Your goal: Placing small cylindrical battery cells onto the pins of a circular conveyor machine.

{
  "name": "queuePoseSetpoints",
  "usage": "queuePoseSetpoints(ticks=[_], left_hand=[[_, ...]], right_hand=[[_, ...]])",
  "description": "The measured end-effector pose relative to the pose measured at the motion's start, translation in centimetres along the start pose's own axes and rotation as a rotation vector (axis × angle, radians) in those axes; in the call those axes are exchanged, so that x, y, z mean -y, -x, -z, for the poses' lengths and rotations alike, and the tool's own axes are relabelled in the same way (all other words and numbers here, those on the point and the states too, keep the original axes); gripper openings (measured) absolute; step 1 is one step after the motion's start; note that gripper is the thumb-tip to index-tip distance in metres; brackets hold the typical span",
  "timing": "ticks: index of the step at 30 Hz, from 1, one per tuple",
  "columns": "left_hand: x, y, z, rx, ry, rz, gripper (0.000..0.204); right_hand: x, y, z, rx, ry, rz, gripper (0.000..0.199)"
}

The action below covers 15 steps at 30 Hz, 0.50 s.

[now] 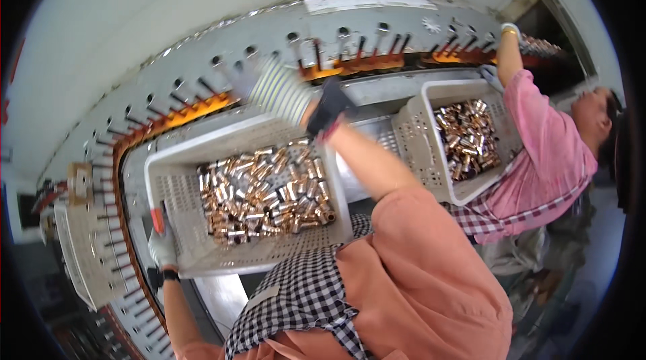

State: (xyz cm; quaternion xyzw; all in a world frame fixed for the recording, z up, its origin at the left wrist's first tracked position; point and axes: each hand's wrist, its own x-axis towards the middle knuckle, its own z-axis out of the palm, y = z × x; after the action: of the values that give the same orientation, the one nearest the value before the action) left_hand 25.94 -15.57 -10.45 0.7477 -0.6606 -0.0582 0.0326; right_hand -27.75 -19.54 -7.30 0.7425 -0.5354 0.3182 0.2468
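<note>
My right hand, in a striped glove with a dark wrist wrap, is raised over the curved line of upright pegs behind the crate. Motion smears its fingers, so I cannot see whether they hold anything. My left hand, in a pale glove, is at the left rim of a white perforated crate. Its fingers lie along and over that rim, beside a small red piece whose kind is unclear. Shiny copper-and-silver metal fittings lie heaped in the crate.
To the right, a co-worker in a pink top reaches toward the line, by a second crate of similar fittings. A cardboard box and a white tray stand at the left. Some pegs carry silver caps.
</note>
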Motion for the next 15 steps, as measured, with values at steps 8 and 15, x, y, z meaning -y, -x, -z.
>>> queuePoseSetpoints(ticks=[8,15], left_hand=[[-1.6,-1.3,0.1,0.001,0.031,-0.016,0.042],[-2.6,-1.2,0.0,-0.005,0.13,-0.028,0.041]], right_hand=[[6.8,8.4,4.4,0.545,-1.09,-0.675,0.034],[4.5,13.7,9.8,0.291,-1.06,-0.914,0.027]])
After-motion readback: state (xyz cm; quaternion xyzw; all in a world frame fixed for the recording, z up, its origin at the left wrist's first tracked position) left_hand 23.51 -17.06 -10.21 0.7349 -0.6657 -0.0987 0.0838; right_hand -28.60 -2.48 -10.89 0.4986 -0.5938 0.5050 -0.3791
